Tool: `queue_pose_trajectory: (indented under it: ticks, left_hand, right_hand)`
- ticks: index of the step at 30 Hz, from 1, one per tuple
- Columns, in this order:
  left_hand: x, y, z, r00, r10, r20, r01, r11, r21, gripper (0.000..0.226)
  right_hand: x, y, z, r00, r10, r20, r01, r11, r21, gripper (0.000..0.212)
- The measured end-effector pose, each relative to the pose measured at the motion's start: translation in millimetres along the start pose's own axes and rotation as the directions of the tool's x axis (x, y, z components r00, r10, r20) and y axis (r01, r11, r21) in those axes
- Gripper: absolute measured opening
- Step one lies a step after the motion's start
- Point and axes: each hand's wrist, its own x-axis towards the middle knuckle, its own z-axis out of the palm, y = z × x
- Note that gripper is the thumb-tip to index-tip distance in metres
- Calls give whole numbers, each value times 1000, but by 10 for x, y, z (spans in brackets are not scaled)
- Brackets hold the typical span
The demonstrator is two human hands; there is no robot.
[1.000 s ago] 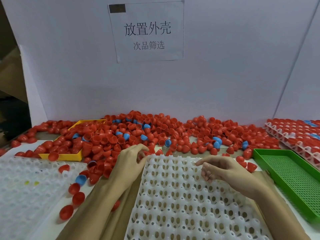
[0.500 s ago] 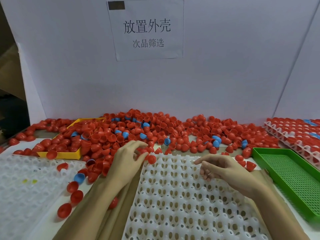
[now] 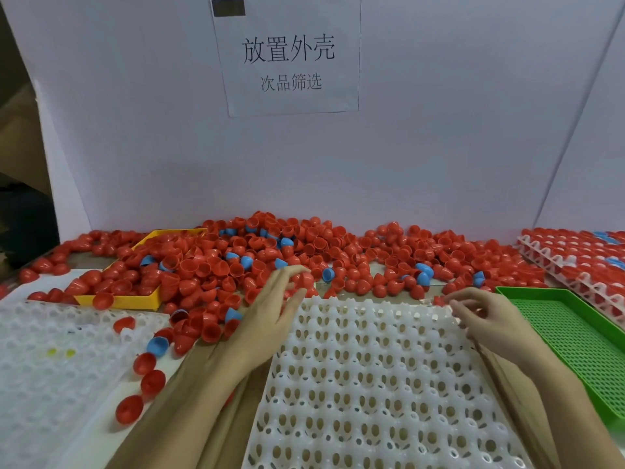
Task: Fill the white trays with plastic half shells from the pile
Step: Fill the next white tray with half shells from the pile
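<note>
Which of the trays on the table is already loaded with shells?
The white tray at the far right, beyond the green tray: red shells fill its cells. The centre tray is empty.

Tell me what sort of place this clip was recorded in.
Probably a factory sorting or packing station: a pile of red and blue half shells, white cell trays and a printed paper sign on a partition.

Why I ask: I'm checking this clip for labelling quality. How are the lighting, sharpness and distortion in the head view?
Head view: soft, even light, only faint shadows under the shell pile; no strong glare on the white tray. The right hand has motion-blurred fingertips, the left hand is crisper. Wide-angle bending shows at the edges, tilting the green tray and backboard seams; the sign is readable.
</note>
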Motion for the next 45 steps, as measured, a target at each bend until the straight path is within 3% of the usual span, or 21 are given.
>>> queue_pose_trajectory:
  ticks: [1,4,7,9,11,16,20,22,25,28,30,35,38,40,42,45]
  left_hand:
    - [-21,14,30,997,-10,73,12,1000,-23,28]
    - [-61,19,92,981,-11,193,4,999,39,29]
    - [-64,36,65,982,-21,187,-11,985,170,29]
    - [-75,49,40,986,-22,162,-22,964,265,32]
    - [-86,61,30,989,-29,146,-17,951,309,34]
    - [-65,115,-25,999,-18,51,-2,928,374,36]
    - [-27,245,-128,996,48,-81,-16,933,360,34]
    - [-11,294,-152,994,68,-90,-37,949,314,36]
    - [-21,304,-112,997,70,10,-71,987,144,29]
    - [-39,251,-29,987,82,137,-103,983,155,29]
    - [-35,187,-14,987,50,152,-78,980,185,30]
    - [4,79,-120,997,-37,73,18,970,241,23]
    - [23,98,-165,1000,-25,-4,25,977,211,20]
    - [26,126,-222,998,-50,-39,55,986,154,18]
    - [12,128,-313,996,-93,-4,93,991,95,23]
    - [-8,120,-410,979,-157,131,137,979,152,21]
  right_hand:
    - [-17,22,-23,997,35,66,-29,996,-81,16]
    - [-102,8,-132,970,113,214,-95,991,-95,34]
    - [-158,-3,-247,948,150,282,-102,979,-177,60]
    - [-208,-19,-275,892,218,397,-111,955,-275,72]
    - [-237,-55,-251,853,248,459,-67,925,-375,72]
    - [-78,-251,-136,873,208,440,42,868,-495,52]
    - [174,-381,-52,869,146,472,188,785,-591,55]
    - [269,-458,60,878,34,477,280,772,-571,58]
    - [327,-593,324,846,-178,502,422,799,-428,57]
    - [302,-682,607,796,-338,501,521,805,-285,51]
    - [281,-696,744,782,-392,485,560,783,-271,42]
    - [330,-670,642,805,-416,424,533,821,-206,30]
    - [400,-548,350,839,-321,439,433,883,-182,25]
    - [392,-415,183,864,-292,409,344,937,-58,23]
    - [320,-282,99,870,-298,394,297,953,66,21]
    - [220,-85,153,871,-311,380,312,948,61,21]
